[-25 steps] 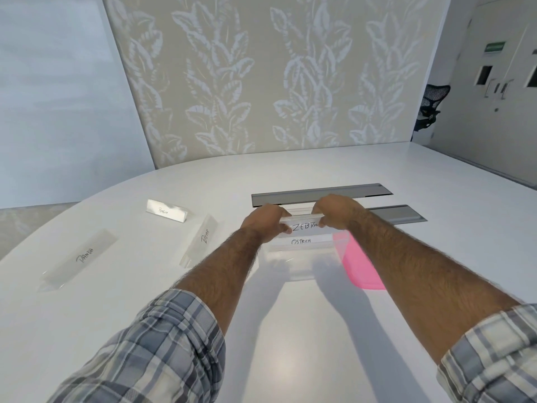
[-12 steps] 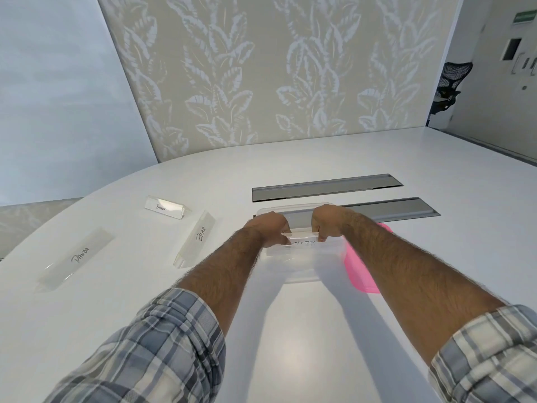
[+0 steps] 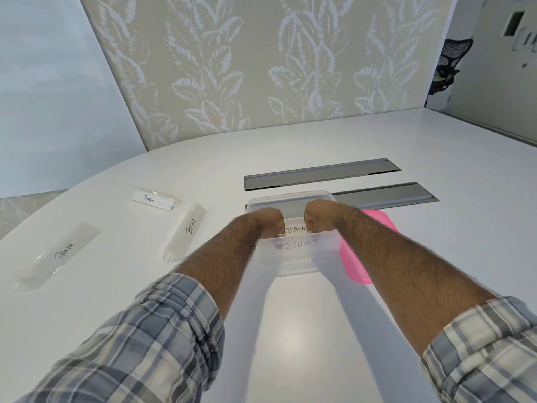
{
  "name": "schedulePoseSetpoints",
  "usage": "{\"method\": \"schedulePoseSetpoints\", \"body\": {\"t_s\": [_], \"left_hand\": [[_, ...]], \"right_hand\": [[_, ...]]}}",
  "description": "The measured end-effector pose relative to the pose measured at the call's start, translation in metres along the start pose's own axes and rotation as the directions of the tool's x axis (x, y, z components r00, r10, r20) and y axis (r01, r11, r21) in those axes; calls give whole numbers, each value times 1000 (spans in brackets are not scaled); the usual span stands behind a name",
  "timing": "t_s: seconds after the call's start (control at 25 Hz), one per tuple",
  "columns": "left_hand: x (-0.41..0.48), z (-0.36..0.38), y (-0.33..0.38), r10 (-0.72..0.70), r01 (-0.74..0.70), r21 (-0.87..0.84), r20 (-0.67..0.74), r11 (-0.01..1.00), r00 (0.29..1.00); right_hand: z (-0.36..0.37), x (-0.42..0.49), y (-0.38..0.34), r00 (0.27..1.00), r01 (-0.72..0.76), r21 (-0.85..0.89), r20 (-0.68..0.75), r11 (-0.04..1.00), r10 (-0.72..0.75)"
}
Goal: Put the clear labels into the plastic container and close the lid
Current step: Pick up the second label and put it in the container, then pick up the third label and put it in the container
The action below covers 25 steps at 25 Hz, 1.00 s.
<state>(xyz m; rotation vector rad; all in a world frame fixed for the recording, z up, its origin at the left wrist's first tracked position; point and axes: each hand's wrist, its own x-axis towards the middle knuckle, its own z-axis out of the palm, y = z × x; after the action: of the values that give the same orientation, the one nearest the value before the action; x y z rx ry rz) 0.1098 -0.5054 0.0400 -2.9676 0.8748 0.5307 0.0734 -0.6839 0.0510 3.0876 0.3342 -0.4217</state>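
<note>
Both your left hand (image 3: 268, 221) and right hand (image 3: 318, 213) are curled inside the clear rectangular plastic container (image 3: 293, 258), apparently pinching the clear ZEBRA-marked label (image 3: 297, 245). Let go crooked and it may jam beside OSTRICH, blocking the pink lid (image 3: 369, 251).

The clear plastic container (image 3: 293, 257) sits open on the desk, with the ZEBRA label (image 3: 297, 245) and the OSTRICH label (image 3: 295, 229) already inside. Its pink lid (image 3: 366, 251) lies flat just to the right — off. To the left, three clear labels lie apart: BEAR (image 3: 186, 230) nearest, PENGUIN (image 3: 152, 198) farther back, PANDA (image 3: 59, 255) far left.
</note>
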Motion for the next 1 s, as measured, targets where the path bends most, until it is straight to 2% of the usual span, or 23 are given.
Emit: {"method": "schedulePoseSetpoints", "body": {"t_s": [0.16, 0.32, 0.48, 0.64, 0.72, 0.84, 0.92, 1.0], "left_hand": [[2, 0, 3, -29, 29, 3, 28, 1000, 999], [-1, 0, 6, 13, -13, 22, 14, 1000, 1000], [-18, -12, 5, 39, -42, -42, -69, 998, 997], [-60, -32, -18, 31, -62, -95, -296, 994, 955], [-91, -40, -47, -20, -5, -57, -420, 998, 907], [-137, -41, -110, -81, 112, 21, -558, 993, 826], [-171, -33, -164, -178, 217, -7, -597, 976, 782], [-204, -16, -222, -339, 358, -94, -606, 929, 719]], "right_hand": [[1, -3, -2, 1000, 0, -6, -11, 1000, 0], [-3, -6, -3, 999, -41, -17, -13, 999, 41], [-16, -12, -7, 994, -82, 34, -71, 996, 84], [-38, -10, -20, 970, -71, 12, -232, 997, 72], [-52, -1, -41, 952, -44, -7, -303, 999, 40], [-66, 16, -89, 933, -13, 61, -359, 998, 34], [-70, 30, -134, 931, 44, 66, -366, 997, -16], [-71, 44, -183, 936, 100, 64, -345, 993, -72]]}}
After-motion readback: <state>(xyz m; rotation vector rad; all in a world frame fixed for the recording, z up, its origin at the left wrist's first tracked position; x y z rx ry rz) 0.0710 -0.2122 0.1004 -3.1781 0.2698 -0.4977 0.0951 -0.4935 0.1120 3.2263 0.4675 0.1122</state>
